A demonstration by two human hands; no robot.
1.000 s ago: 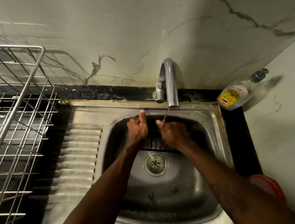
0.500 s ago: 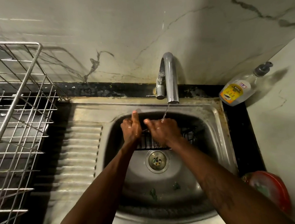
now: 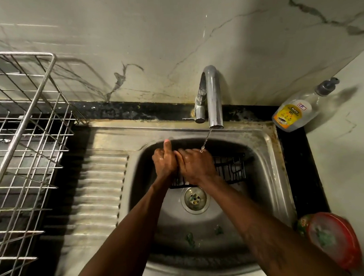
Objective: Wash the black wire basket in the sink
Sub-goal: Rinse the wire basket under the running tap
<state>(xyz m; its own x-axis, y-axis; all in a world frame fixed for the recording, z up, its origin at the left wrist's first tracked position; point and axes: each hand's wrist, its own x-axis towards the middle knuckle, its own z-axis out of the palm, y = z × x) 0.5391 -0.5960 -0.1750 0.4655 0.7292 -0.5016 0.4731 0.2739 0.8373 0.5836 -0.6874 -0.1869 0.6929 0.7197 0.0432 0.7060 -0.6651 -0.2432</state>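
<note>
Black wire basket (image 3: 230,169) lies in the far half of the sink (image 3: 270,175), just behind the drain (image 3: 195,198). At its left end the left hand (image 3: 164,163) grips it, fingers curled, thumb up; the right hand (image 3: 195,164), touching the left, curls over the wires (fingertips hidden). Water from the tap (image 3: 211,94) falls thinly onto the right knuckles. Beside the sink, a rack (image 3: 27,144) stands left, a bottle (image 3: 292,114) right.

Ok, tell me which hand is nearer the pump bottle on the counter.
Right. The right hand, over the black wire basket, lies left of the pump bottle and closer to the person; the left hand is just beyond it, farther left.
</note>
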